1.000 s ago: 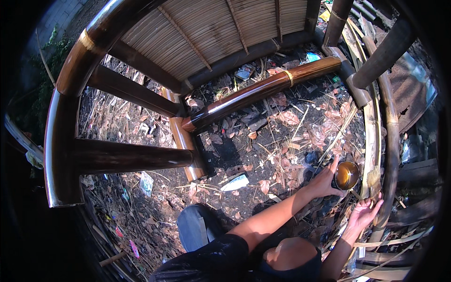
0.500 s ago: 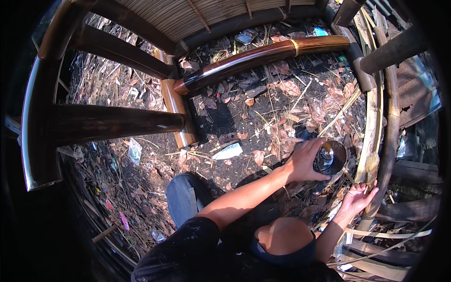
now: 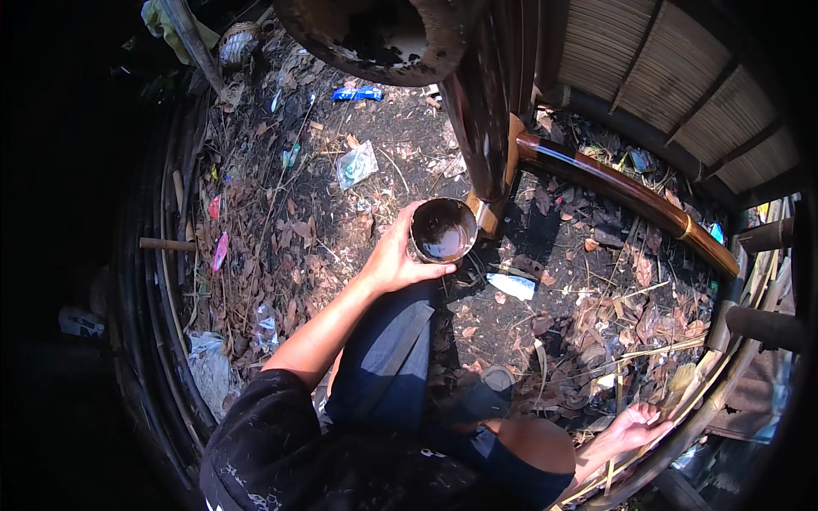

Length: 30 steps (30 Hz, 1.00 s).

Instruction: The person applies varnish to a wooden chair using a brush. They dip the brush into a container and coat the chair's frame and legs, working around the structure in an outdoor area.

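My left hand [image 3: 399, 258] is wrapped around a round, open can [image 3: 443, 231] with glossy brown liquid in it. The can is beside the lower end of a dark, shiny bamboo leg [image 3: 480, 128]. Far to the right, my right hand [image 3: 637, 427] is closed on a brush [image 3: 681, 380] with pale bristles, its handle mostly hidden by the fingers. The bristles point up, close to the split bamboo lengths at the right. A glossy brown bamboo rail [image 3: 609, 179] runs from the leg's foot toward the right.
A thick bamboo end [image 3: 426, 64] with a hollow opening juts in overhead. Woven slats [image 3: 609, 43] fill the upper right. Dry leaves, a clear plastic wrapper [image 3: 356, 164] and a white scrap [image 3: 512, 285] litter the soil. Bamboo poles [image 3: 175, 289] lie along the left.
The view has swung left. My left hand has carried the can left, to beside the bamboo leg. My right hand still holds the brush at the right side.
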{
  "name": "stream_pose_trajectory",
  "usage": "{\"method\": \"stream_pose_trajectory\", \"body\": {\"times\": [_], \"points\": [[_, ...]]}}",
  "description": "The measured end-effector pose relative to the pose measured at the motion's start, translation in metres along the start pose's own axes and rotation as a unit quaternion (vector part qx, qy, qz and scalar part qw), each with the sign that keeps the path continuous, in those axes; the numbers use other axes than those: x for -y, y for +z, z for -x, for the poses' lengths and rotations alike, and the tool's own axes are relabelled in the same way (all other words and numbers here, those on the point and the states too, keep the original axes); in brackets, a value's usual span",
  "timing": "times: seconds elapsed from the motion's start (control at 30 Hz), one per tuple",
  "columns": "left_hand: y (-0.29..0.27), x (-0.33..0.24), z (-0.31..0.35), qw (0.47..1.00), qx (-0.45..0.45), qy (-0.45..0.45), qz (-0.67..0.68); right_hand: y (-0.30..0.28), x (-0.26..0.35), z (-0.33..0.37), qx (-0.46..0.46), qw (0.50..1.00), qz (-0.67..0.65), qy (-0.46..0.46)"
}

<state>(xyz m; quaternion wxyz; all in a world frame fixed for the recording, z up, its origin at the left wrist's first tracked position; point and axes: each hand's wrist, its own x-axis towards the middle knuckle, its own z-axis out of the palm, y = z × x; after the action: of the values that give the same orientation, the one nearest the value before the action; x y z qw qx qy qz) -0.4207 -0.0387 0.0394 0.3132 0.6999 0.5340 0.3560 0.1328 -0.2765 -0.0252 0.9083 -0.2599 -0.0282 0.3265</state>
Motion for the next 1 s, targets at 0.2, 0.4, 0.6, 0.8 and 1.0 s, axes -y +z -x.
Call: {"method": "stream_pose_trajectory", "body": {"times": [0.2, 0.4, 0.6, 0.8, 1.0], "points": [[-0.058, 0.091, -0.006, 0.988, -0.129, -0.072, 0.036, 0.040, -0.023, 0.013, 0.037, 0.998, 0.052, -0.015], [-0.061, 0.172, -0.002, 0.985, -0.158, -0.069, 0.013, 0.062, -0.040, 0.023, 0.009, 0.998, 0.063, 0.011], [-0.034, 0.202, 0.013, 0.971, -0.190, -0.084, 0.118, 0.065, -0.059, 0.027, 0.051, 0.993, 0.105, 0.027], [-0.027, 0.212, 0.016, 0.973, -0.204, -0.100, 0.041, 0.082, -0.093, 0.040, 0.066, 0.991, 0.117, 0.027], [-0.030, 0.178, 0.023, 0.967, -0.231, -0.078, 0.081, 0.106, -0.126, 0.050, 0.053, 0.985, 0.157, 0.045]]}}
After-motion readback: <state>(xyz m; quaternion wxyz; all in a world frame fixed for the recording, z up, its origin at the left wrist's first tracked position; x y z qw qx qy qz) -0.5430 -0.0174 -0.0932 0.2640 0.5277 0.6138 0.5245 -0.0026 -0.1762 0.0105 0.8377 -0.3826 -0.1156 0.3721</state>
